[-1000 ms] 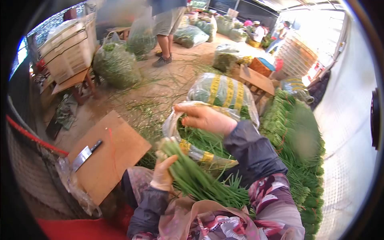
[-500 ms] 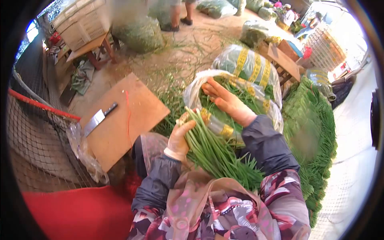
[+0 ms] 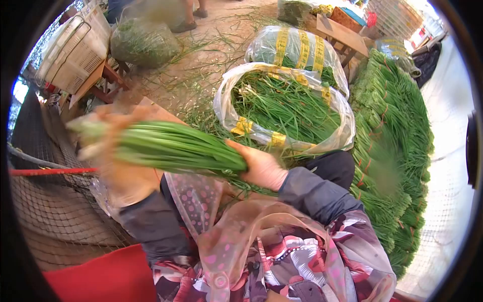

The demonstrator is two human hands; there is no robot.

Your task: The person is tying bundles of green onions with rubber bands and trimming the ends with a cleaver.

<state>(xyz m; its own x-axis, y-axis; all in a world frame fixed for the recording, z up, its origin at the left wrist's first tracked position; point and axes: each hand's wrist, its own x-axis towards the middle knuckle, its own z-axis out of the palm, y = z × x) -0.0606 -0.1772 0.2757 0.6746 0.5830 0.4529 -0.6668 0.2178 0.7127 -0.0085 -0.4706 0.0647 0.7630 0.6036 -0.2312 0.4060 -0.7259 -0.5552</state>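
Observation:
A thick bunch of garlic chives (image 3: pixel 176 143) lies crosswise in front of me, pale stalk ends to the left and green leaves to the right. My left hand (image 3: pixel 126 176), smeared by motion, is wrapped round the stalk end. Around the leafy end, the fingers of my right hand (image 3: pixel 264 167) are closed. Beyond my right hand stands an opened clear plastic bag (image 3: pixel 225 108) with yellow printed tape, full of loose chives (image 3: pixel 287 108). Behind the bunch, only part of a brown board (image 3: pixel 163 111) shows.
A long stack of tied chive bundles (image 3: pixel 392 151) runs along my right side. Behind the open bag lies another filled bag (image 3: pixel 266 45). White crates (image 3: pixel 78 48) stand at the upper left, near a stuffed bag (image 3: pixel 143 45). Netting (image 3: pixel 50 211) hangs at the left; scraps litter the floor.
The bunch has swung left and up, from upright over my lap to nearly level. My right hand has left the open bag and taken hold of the leafy end. The view has shifted.

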